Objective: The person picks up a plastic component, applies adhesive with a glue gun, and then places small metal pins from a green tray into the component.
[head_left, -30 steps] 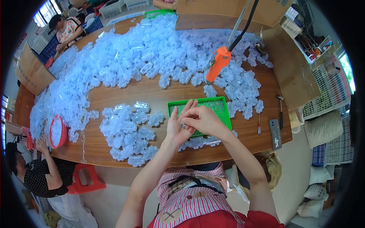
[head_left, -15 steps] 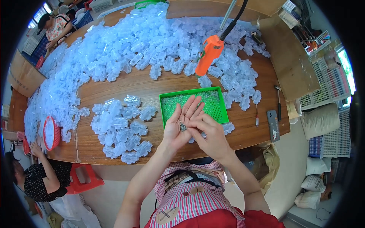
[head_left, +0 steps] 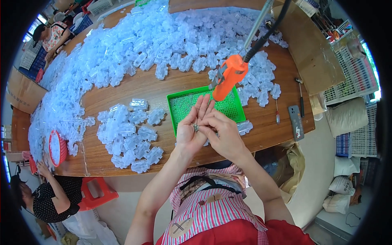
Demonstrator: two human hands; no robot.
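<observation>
My left hand (head_left: 190, 134) lies palm up with its fingers stretched out, cradling a little heap of small metal screws (head_left: 196, 128). Over that palm my right hand (head_left: 222, 134) bends in, thumb and forefinger pinched at the heap; what sits between the fingertips is too small to make out. Just beyond both hands is a green plastic tray (head_left: 172, 119), its mesh bottom partly covered by many more small metal pieces. An orange electric screwdriver (head_left: 230, 77) hangs tip down over the tray, close above my left fingertips.
Clear plastic housings (head_left: 130, 136) lie grouped left of the tray, with a large heap (head_left: 134, 45) behind. On the right are a phone (head_left: 296, 122), a hammer (head_left: 301, 98) and a thin screwdriver (head_left: 277, 114). A cardboard wall (head_left: 312, 57) edges the table. Co-workers sit at left beside a red basket (head_left: 62, 149).
The hanging screwdriver now appears lower and nearer my hands. My right fingers have closed in on the screws in my left palm. The whole view has shifted slightly.
</observation>
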